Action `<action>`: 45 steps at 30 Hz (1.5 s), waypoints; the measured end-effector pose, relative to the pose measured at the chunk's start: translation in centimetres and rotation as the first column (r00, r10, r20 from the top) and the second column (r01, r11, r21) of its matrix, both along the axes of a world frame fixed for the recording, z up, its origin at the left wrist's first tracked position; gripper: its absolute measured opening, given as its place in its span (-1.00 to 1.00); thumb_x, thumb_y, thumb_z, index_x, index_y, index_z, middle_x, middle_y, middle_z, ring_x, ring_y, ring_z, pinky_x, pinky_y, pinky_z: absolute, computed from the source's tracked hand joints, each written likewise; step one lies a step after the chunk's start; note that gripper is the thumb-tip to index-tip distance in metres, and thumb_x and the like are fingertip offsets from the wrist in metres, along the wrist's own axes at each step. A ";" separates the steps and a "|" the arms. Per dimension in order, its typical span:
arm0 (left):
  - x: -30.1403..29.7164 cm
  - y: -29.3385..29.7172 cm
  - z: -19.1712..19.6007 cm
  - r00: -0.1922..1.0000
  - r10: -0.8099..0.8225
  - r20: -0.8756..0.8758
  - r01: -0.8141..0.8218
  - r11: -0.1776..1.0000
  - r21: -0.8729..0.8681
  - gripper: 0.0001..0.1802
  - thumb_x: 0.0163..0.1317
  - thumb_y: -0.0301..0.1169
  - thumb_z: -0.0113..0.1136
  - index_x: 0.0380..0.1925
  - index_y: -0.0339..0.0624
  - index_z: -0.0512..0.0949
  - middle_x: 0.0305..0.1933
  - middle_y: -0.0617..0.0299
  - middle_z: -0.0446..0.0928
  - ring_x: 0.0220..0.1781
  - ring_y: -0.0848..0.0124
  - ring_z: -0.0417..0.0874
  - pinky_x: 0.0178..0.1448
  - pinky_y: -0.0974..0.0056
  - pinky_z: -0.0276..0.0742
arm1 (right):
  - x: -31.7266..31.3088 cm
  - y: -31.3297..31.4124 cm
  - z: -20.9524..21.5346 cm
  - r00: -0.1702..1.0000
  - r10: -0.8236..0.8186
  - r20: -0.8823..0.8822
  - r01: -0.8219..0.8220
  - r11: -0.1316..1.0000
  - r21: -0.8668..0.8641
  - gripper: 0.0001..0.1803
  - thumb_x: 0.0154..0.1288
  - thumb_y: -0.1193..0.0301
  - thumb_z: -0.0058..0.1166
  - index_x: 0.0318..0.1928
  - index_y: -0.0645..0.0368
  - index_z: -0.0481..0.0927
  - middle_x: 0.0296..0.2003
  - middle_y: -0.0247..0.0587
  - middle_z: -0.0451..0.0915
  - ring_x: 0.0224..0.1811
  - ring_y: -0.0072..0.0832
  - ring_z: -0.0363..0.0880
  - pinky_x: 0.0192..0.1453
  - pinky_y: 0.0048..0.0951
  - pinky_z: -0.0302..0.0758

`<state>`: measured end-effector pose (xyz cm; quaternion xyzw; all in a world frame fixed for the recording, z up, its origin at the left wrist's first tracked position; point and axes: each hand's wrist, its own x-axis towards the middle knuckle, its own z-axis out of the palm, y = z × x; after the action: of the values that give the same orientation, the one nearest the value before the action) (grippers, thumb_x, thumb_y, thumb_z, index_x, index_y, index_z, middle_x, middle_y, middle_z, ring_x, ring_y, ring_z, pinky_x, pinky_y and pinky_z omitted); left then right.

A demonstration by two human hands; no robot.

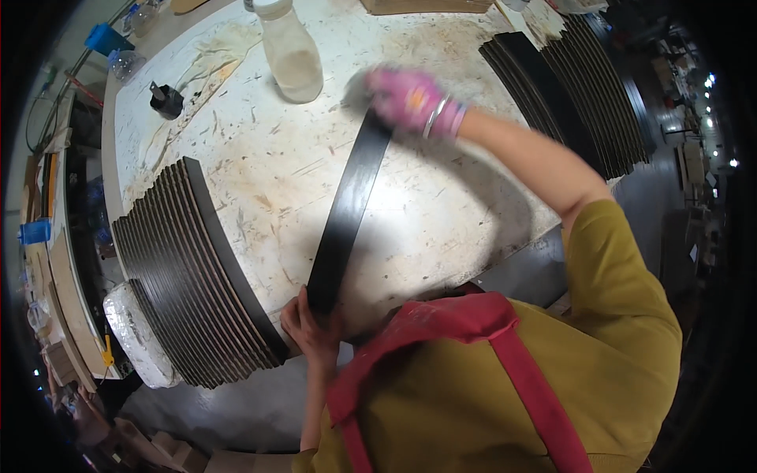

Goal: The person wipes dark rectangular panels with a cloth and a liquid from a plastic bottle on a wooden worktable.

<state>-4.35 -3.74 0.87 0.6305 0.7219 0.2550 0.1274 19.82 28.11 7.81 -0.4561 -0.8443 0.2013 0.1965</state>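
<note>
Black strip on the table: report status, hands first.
Left hand grips near end of black strip. Right hand, pink glove, blurred at far end. Strip flat on table. Plastic bottle beyond it, apart. Stacks of strips either side.

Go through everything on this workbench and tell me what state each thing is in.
Black strip: flat on the bench, held at both ends.
Left hand: bare, gripping the near end.
Right hand: pink-gloved, blurred, at the far end.
Plastic bottle: upright.
Left stack of strips: fanned.
Right stack of strips: fanned.
</note>
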 end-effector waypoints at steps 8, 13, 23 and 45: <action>-0.5 0.5 -1.4 0.997 -0.044 0.062 0.041 0.998 0.041 -0.26 -0.11 -0.32 0.35 0.17 -0.19 0.35 -0.07 -0.02 0.37 -0.02 0.05 0.38 0.10 0.06 0.25 | 6.6 4.7 -6.7 0.972 -0.166 -0.169 0.157 0.985 -0.068 -0.74 0.12 0.47 -0.11 -0.16 0.02 0.53 -0.38 -0.13 0.59 -0.36 -0.22 0.59 -0.25 -0.23 0.54; 0.0 0.5 -0.4 1.000 -0.015 -0.013 0.016 0.996 0.083 -0.28 -0.08 -0.32 0.34 0.15 -0.23 0.37 -0.13 -0.03 0.40 -0.08 0.05 0.41 0.04 0.05 0.29 | -0.3 -4.9 -4.6 0.995 0.066 -0.070 -0.056 0.990 0.130 -0.75 0.12 0.43 -0.07 -0.17 -0.06 0.55 -0.20 -0.23 0.60 -0.15 -0.25 0.58 -0.04 -0.29 0.52; 0.0 0.7 -0.1 0.999 -0.011 0.044 0.006 0.993 0.115 -0.34 -0.18 -0.44 0.38 0.06 -0.20 0.45 -0.13 -0.01 0.40 -0.08 0.05 0.43 0.03 0.10 0.34 | -6.4 -14.1 -4.2 0.985 0.145 0.092 -0.165 0.946 0.277 -0.74 -0.05 0.59 -0.01 -0.26 0.13 0.52 -0.27 -0.10 0.53 -0.22 -0.16 0.54 -0.16 -0.24 0.51; -1.5 0.0 2.3 0.805 -0.048 0.592 0.093 0.995 -0.047 -0.56 0.39 -0.26 -0.21 0.11 -0.31 0.41 -0.23 0.14 0.46 -0.29 0.35 0.45 -0.15 0.29 0.40 | -1.2 -17.0 0.9 0.871 -0.416 -0.262 0.166 0.751 -0.640 -0.74 0.26 0.38 0.08 -0.09 0.25 0.53 -0.21 -0.22 0.59 -0.16 -0.51 0.55 -0.06 -0.55 0.51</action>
<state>-5.84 -3.76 3.22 0.5416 0.6316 0.4064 0.3777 18.61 11.06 8.67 -0.5735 -0.5970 0.5093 0.2351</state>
